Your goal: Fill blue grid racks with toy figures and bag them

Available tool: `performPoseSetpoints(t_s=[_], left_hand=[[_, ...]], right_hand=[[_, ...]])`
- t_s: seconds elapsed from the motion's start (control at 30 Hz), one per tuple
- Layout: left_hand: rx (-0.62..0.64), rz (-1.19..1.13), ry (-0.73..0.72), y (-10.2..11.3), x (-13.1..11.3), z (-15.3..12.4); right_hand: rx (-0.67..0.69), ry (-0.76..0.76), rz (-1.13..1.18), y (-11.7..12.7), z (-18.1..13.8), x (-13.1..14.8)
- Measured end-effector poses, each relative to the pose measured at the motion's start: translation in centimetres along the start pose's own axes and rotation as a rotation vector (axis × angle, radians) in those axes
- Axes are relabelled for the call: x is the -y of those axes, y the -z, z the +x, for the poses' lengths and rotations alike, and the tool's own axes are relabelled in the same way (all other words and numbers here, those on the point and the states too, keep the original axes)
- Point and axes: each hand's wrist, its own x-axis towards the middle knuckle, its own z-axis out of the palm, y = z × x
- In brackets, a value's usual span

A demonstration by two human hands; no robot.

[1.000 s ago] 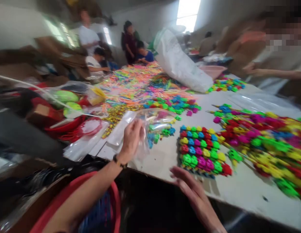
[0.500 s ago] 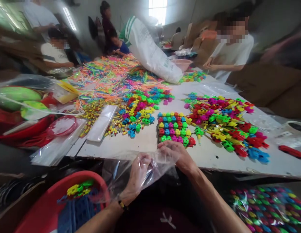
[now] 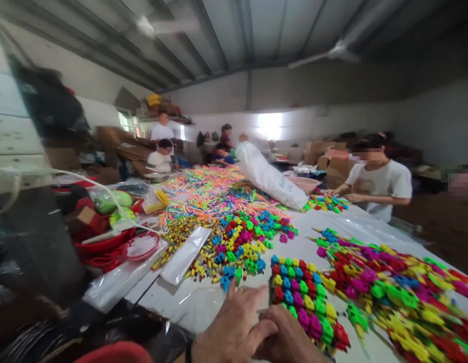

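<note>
At the front edge of the table, my left hand (image 3: pixel 234 325) is open with its fingers spread. My right hand (image 3: pixel 288 335) is pressed close beside it, its fingers curled and partly hidden behind the left; whether anything is in them cannot be made out. Just beyond and to the right of my hands stands a block of small plastic toys (image 3: pixel 299 287) in neat rows of red, blue, green, yellow and magenta. A clear plastic sheet or bag (image 3: pixel 199 305) lies faintly visible on the table, left of my left hand.
Loose toy pieces (image 3: pixel 237 239) and a bundle of white plastic sleeves (image 3: pixel 186 254) lie ahead. More toys with sticks (image 3: pixel 400 287) are piled right. A white sack (image 3: pixel 269 174) leans across the table. A red tub (image 3: pixel 113 353) is below left. A co-worker (image 3: pixel 381 176) works at the right side.
The view has tilted up, bringing the ceiling into sight. My hands have come together beside the toy block. The clear bag that was over my left hand no longer covers it.
</note>
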Motion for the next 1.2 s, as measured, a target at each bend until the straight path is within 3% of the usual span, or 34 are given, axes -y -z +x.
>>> performPoseSetpoints(t_s=[0.07,0.13,0.3,0.4,0.53,0.7,0.8,0.87,1.03,1.2], left_hand=[[0.106,0.092,0.024,-0.1,2.2,0.8],[0.115,0.111,0.031,-0.5,4.4,0.8],[-0.082,0.154,0.004,0.4,6.8,-0.5],[-0.125,0.229,0.017,1.7,5.8,-0.4],[-0.125,0.125,0.082,2.9,3.3,0.9],[0.057,0.27,0.103,3.3,2.9,2.7],[0.005,0.425,0.091,3.1,3.8,3.8],[-0.044,0.474,0.107,3.2,4.1,4.9],[-0.051,0.544,0.038,4.6,3.0,7.6],[-0.034,0.621,-0.086,5.7,1.0,10.3]], right_hand=[[0.02,-0.061,-0.038,0.8,0.6,0.0],[0.07,-0.09,-0.01,1.7,0.9,0.5],[0.169,0.023,0.177,2.3,1.8,2.6],[0.039,0.053,0.11,1.2,3.0,3.3],[-0.072,0.082,0.011,0.4,4.4,4.0],[-0.004,-0.027,0.095,1.6,4.6,3.6],[0.072,0.02,0.236,2.3,4.9,2.9],[0.024,0.058,0.266,2.8,5.4,2.5],[-0.142,0.094,0.106,4.6,7.6,2.2],[-0.1,0.095,0.033,6.7,9.6,2.3]])
